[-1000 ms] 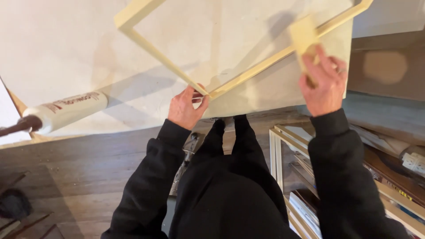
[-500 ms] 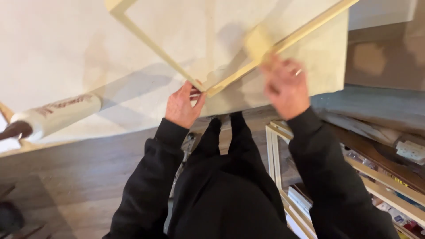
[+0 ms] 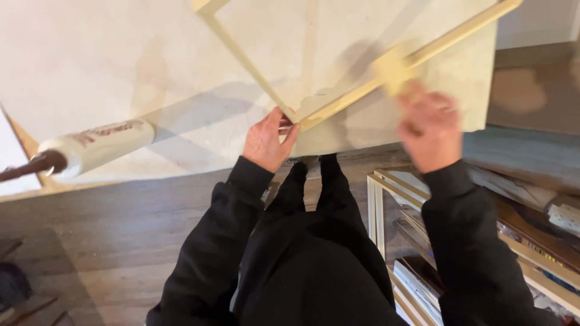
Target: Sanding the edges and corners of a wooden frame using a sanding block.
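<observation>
Pale yellow wooden frame of thin square-section strips (image 3: 254, 66) lay flat on a large off-white board (image 3: 121, 54), one corner of it pointing at the person, just past the board's near edge. Left hand (image 3: 269, 142) was pinched on that corner, fingers curled over the joint where two strips met, thumb on the near side. Right hand (image 3: 428, 130) was blurred, fist closed round a small pale yellow block (image 3: 394, 67) pressed onto the right-hand strip of the frame; how tight the hold was, can't tell through the blur. Both arms in black sleeves, black-clad legs (image 3: 311, 181) straight down below the frame corner

On the board's left, a white cylindrical cartridge with a dark nozzle end (image 3: 90, 148) lay on its side, well apart from the left hand. Floor was grey-brown wood planks (image 3: 121, 241). To the right of the legs, a low stack of pale wooden frames and flat panels (image 3: 417, 241) sat on the floor, near the right sleeve
</observation>
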